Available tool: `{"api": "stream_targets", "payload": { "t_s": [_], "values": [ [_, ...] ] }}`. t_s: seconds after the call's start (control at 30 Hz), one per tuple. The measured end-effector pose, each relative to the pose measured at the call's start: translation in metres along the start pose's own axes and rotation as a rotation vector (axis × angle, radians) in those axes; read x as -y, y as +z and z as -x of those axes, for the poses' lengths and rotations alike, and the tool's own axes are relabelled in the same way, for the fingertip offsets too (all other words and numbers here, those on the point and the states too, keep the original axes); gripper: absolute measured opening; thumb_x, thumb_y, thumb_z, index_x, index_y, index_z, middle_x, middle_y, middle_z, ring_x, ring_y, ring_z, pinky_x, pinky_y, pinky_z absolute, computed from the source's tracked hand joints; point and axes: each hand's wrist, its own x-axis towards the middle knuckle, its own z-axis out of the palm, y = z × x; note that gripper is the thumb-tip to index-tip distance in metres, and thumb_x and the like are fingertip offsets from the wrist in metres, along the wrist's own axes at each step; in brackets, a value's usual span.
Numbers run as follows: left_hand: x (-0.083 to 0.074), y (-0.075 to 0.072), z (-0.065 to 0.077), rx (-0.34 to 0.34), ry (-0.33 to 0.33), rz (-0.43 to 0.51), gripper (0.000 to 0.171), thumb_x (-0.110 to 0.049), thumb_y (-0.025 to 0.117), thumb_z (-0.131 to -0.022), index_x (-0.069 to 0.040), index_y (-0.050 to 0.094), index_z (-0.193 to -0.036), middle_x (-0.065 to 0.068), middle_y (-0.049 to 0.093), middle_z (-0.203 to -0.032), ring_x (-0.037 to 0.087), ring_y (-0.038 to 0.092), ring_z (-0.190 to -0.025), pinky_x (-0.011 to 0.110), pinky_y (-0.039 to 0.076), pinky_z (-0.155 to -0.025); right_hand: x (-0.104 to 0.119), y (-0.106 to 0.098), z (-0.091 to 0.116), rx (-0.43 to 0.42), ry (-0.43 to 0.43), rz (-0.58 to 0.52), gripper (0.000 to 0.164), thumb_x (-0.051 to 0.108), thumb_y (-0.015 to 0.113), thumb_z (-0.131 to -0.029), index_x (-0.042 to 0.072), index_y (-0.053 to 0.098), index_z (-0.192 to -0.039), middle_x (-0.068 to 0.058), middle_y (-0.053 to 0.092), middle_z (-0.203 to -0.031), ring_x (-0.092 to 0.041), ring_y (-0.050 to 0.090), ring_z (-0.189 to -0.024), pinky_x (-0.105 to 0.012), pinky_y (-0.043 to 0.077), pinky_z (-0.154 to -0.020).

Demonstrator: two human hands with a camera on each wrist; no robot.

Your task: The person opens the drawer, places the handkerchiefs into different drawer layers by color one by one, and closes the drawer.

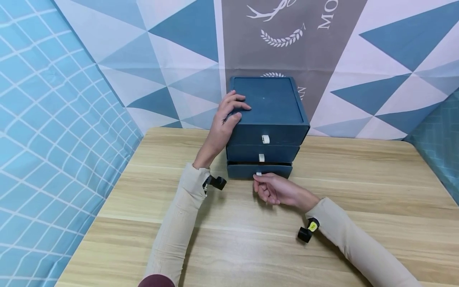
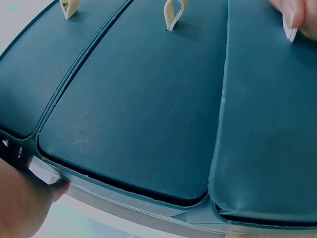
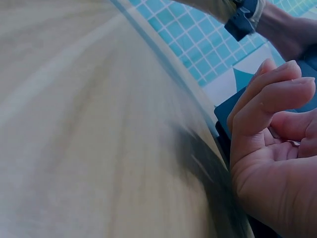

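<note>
A dark blue three-drawer box point(image 1: 267, 104) stands at the back of the table, each drawer front with a small white pull tab. My left hand point(image 1: 224, 123) rests on its top left edge, fingers spread over the lid. With thumb and finger, my right hand point(image 1: 274, 189) pinches the white tab of the bottom drawer point(image 1: 238, 171), which sticks out slightly with a dark gap above it. The upper two drawers look closed. In the left wrist view, fingertips hold the tab point(image 2: 290, 33) at the upper right. The right wrist view shows the right hand's curled fingers point(image 3: 270, 106).
The wooden table point(image 1: 229, 239) spreads out in front of the box. Behind it hangs a patterned cloth point(image 1: 186, 71) with triangles and a grey panel. A blue checked cloth point(image 1: 46, 139) borders the left side. Both wrists wear black cameras point(image 1: 305, 234).
</note>
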Motion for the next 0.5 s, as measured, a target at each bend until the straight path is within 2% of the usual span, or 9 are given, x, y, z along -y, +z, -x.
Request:
{"api": "stream_targets", "payload": {
  "t_s": [0.23, 0.5],
  "values": [
    [-0.002, 0.002, 0.0, -0.007, -0.004, 0.003, 0.033, -0.008, 0.042, -0.097, 0.012, 0.063, -0.114, 0.029, 0.044, -0.142, 0.039, 0.015, -0.148, 0.033, 0.009, -0.121, 0.003, -0.008, -0.005, -0.028, -0.02, 0.006, 0.04, 0.035, 0.041, -0.108, 0.004, 0.059, -0.09, -0.004, 0.059, -0.062, -0.01, 0.049, -0.041, -0.021, 0.037, -0.037],
    [-0.001, 0.001, 0.0, -0.006, 0.006, -0.003, 0.033, -0.006, 0.041, -0.097, 0.012, 0.062, -0.114, 0.03, 0.043, -0.141, 0.04, 0.015, -0.148, 0.034, 0.009, -0.121, 0.003, -0.012, -0.01, -0.008, 0.004, 0.006, 0.039, 0.032, 0.038, -0.109, 0.003, 0.057, -0.092, -0.003, 0.06, -0.063, -0.01, 0.051, -0.043, -0.02, 0.038, -0.038]
  ]
}}
